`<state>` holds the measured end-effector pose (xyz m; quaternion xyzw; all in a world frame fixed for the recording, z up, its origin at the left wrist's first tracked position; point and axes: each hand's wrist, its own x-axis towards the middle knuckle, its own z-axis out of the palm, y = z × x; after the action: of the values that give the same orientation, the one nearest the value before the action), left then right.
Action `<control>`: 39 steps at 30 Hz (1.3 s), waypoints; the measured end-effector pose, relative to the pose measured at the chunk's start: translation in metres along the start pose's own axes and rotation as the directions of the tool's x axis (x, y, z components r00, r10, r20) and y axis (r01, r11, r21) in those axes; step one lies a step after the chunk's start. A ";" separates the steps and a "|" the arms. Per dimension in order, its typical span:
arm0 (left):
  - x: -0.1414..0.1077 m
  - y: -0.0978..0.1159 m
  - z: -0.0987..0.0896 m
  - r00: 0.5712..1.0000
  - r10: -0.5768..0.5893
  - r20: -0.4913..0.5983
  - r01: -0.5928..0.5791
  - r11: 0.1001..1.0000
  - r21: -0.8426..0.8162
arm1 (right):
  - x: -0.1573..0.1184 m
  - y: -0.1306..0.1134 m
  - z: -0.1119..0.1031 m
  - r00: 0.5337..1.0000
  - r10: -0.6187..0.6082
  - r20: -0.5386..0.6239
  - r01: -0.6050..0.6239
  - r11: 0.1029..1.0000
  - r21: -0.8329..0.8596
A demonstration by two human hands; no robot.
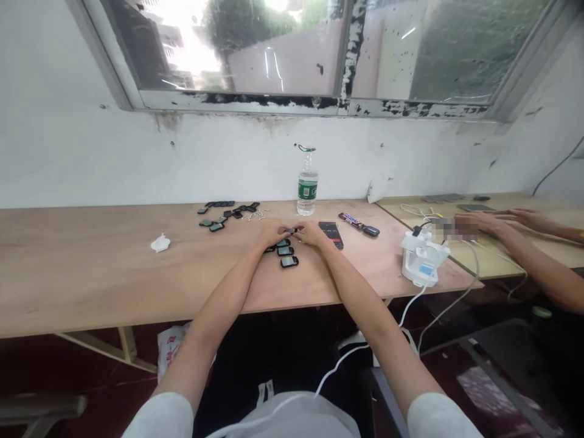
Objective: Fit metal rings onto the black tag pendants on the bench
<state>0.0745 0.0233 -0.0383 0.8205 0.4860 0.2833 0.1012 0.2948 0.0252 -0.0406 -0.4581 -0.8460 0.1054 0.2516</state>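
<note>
My left hand (pixel 274 232) and my right hand (pixel 311 232) meet over the wooden table, fingers closed around a small black device with a grey face (pixel 291 230). Its finer details are too small to make out. Just below my hands lie several similar devices, the nearest to me being one black device with a grey screen (pixel 289 261) and another device (pixel 285 250) behind it. Part of this group is hidden by my left hand. A phone (pixel 332 235) with a lit display lies to the right of my right hand.
Toward the wall, more dark devices (pixel 216 227) lie near scattered small white pieces (pixel 253 215). A water bottle (pixel 307 191) stands behind my hands. Crumpled tissue (pixel 160 243), a snack bar (pixel 350 220), a black fob-like object (pixel 371 231), a white power strip (pixel 422 261) and a co-worker's hands (pixel 479 224) are around.
</note>
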 end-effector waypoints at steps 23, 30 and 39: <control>-0.037 -0.016 -0.048 0.961 -0.264 0.080 0.264 0.964 0.001 | -0.009 -0.002 -0.022 0.975 -0.069 0.213 0.037 0.988 0.150; -0.036 -0.015 -0.045 0.980 -0.198 0.013 0.198 0.980 0.006 | 0.000 -0.019 0.001 0.990 -0.042 -0.132 0.083 0.944 0.319; -0.029 -0.006 -0.041 0.969 0.192 -0.153 -0.189 0.981 0.035 | 0.010 -0.028 0.024 0.910 0.164 -0.381 0.085 0.825 0.558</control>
<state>0.0364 -0.0024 -0.0184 0.8399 0.4141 0.3499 0.0270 0.2574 0.0190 -0.0461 -0.3927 -0.6943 0.2559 0.5460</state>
